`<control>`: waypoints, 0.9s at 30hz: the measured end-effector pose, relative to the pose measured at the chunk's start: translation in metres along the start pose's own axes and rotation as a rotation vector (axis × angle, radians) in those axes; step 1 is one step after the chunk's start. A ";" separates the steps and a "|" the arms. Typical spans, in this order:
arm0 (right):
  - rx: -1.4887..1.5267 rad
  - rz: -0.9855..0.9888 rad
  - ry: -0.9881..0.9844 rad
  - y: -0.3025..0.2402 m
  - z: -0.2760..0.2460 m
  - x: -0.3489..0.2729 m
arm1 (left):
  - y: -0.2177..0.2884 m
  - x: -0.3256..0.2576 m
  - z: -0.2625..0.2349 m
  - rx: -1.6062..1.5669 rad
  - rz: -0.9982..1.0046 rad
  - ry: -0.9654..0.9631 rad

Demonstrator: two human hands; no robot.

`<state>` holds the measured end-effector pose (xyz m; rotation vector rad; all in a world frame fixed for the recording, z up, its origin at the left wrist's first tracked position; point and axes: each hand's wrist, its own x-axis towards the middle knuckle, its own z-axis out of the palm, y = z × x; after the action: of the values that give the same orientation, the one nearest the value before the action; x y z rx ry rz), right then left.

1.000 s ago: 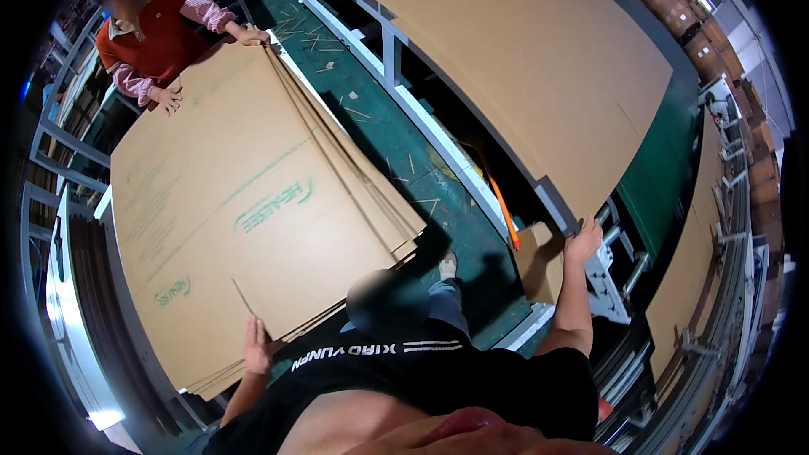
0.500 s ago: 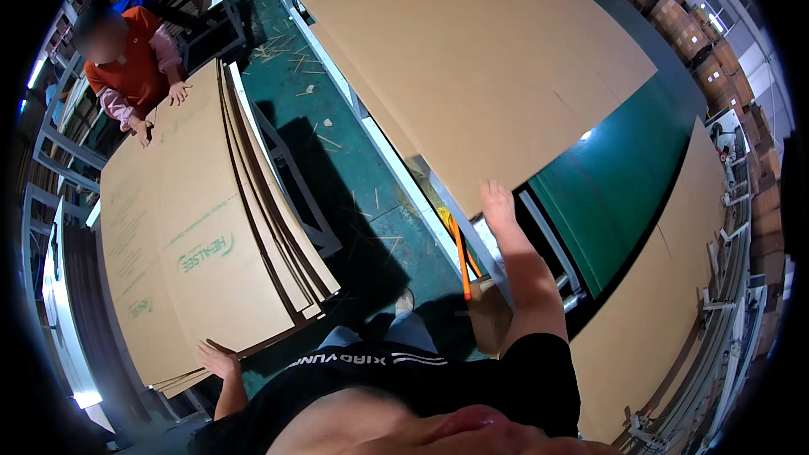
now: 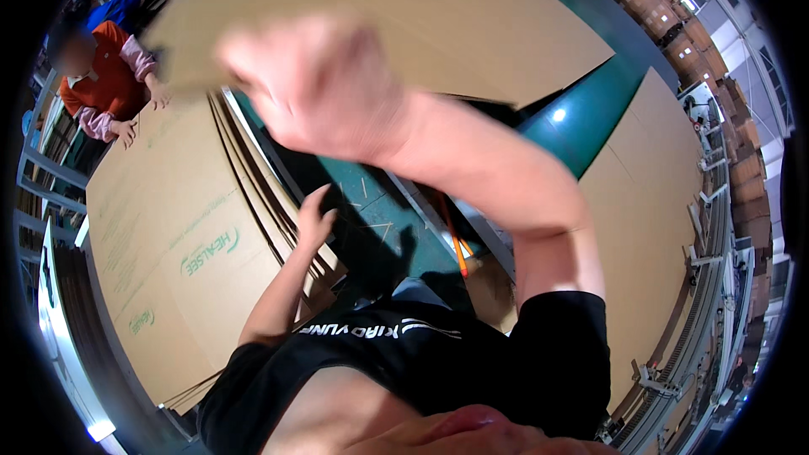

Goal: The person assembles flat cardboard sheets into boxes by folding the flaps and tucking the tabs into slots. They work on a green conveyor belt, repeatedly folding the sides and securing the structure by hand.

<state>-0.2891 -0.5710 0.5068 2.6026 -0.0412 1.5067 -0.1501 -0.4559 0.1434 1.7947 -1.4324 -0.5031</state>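
My right hand [image 3: 316, 88] is raised close to the camera, smeared by motion, its fingers curled closed on the near edge of a large brown cardboard sheet [image 3: 455, 25]. The sheet's left part [image 3: 190, 29] is lifted and reaches over the far end of a stack of printed cardboard sheets [image 3: 177, 227]. Lower down, my left hand [image 3: 315, 217] hovers beside the right edge of that stack. Its thumb and fingers are apart, with nothing in them.
Across the stack, a co-worker in an orange top [image 3: 105, 76] has both hands by its far left edge. A green conveyor surface [image 3: 573, 131] runs under the sheet. Another cardboard sheet [image 3: 640, 227] lies at right. An orange strip [image 3: 460, 257] and scraps are below.
My right hand has swung up and left, and the cardboard sheet has come left with it. My left hand has left the stack's near edge and moved right and farther away.
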 end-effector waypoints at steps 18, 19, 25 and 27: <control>0.409 1.906 0.668 0.420 0.045 -0.517 | 0.086 0.236 0.109 -1.226 -0.602 0.094; 0.546 2.225 0.598 0.383 0.104 -0.466 | 0.057 0.230 0.087 -1.173 -0.624 0.186; 1.094 2.011 0.849 0.401 0.098 -0.441 | 0.079 0.223 -0.002 -1.194 -0.607 0.162; 1.135 1.968 0.899 0.389 0.102 -0.420 | 0.086 0.211 -0.037 -1.159 -0.594 0.159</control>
<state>-0.4461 -0.9881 0.1330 0.9826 -2.8996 3.6597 -0.1179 -0.6490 0.2650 1.1722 -0.2619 -1.1573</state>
